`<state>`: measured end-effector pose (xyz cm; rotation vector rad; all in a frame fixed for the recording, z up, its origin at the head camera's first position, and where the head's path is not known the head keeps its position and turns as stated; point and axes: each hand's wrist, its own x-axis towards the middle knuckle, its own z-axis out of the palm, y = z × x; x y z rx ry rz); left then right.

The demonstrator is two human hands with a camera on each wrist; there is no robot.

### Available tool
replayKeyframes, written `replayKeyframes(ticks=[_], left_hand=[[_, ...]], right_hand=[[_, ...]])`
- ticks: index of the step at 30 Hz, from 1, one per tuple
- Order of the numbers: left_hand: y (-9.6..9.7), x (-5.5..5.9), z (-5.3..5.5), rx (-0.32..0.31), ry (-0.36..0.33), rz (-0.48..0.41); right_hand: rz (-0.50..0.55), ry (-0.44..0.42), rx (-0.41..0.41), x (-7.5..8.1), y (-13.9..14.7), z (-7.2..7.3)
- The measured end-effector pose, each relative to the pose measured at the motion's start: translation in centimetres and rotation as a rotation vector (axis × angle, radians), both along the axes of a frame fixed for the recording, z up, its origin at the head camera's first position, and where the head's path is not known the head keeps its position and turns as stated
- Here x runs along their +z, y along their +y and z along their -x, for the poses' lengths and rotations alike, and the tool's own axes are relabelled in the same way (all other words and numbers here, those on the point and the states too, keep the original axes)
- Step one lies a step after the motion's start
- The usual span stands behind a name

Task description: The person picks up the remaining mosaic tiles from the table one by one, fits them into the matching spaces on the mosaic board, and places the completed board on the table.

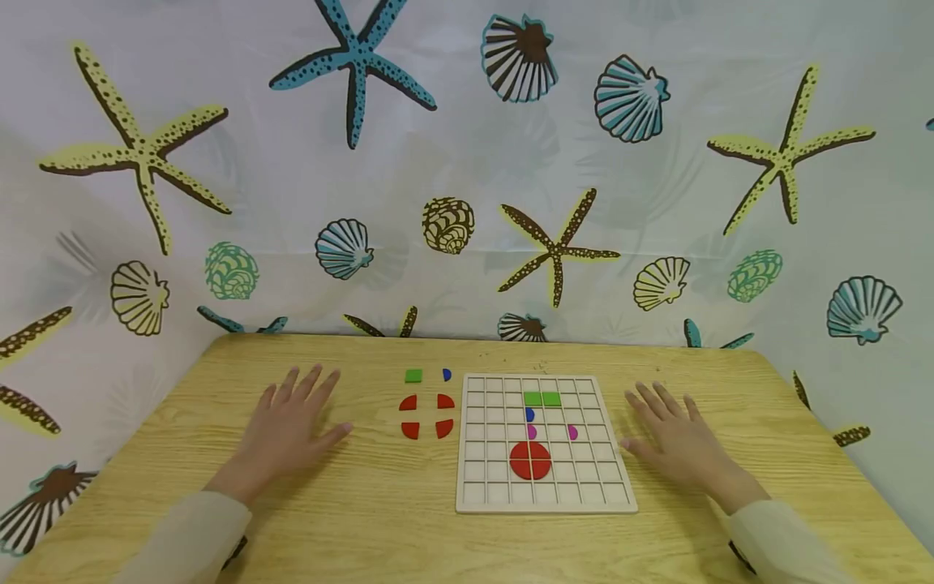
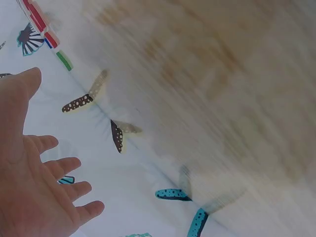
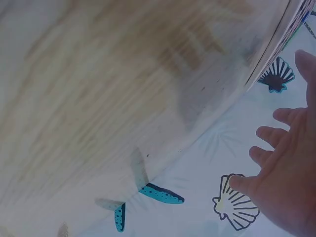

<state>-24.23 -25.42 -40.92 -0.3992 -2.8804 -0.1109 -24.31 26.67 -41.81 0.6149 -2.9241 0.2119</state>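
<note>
In the head view, a pause between placements seems to be in hand: nothing is gripped by the left hand [image 1: 288, 426], at lower left, or the right hand [image 1: 682, 442], at lower right, and the fingers of both are spread loosely. Between them, right of lower centre, a pale square gridded board [image 1: 481, 493] is set on the wood-grained surface [image 1: 365, 511]; two flat green rectangles [image 1: 533, 398], a blue half-disc [image 1: 529, 414], two magenta half-discs [image 1: 572, 433] and a red disc in quarters [image 1: 530, 460] are carried on it. Left of it, a loose green rectangle [image 1: 413, 376], a small blue half-disc [image 1: 447, 375] and four separated red quarter-discs [image 1: 409, 403] are laid out. For any further placement, a careful fingertip pinch would probably be needed on these thin pieces.
</note>
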Motion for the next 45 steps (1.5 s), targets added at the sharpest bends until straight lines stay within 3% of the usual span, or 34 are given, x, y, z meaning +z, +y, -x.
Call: replayKeyframes(ticks=[14, 28, 37, 45], left_hand=[[3.1, -0.7, 0.3, -0.103, 0.1, 0.054], [6.9, -0.7, 0.1, -0.182, 0.071, 0.058], [9.1, -0.4, 0.1, -0.206, 0.033, 0.058], [10.2, -0.7, 0.7, -0.25, 0.038, 0.05]], right_hand=[[-0.055, 0.039, 0.075, -0.5, -1.9, 0.0], [-0.064, 0.011, 0.107, -0.9, -2.6, 0.3], [-0.074, 0.039, 0.145, -1.0, -2.9, 0.6], [-0.062, 0.02, 0.141, -1.0, -3.2, 0.7]])
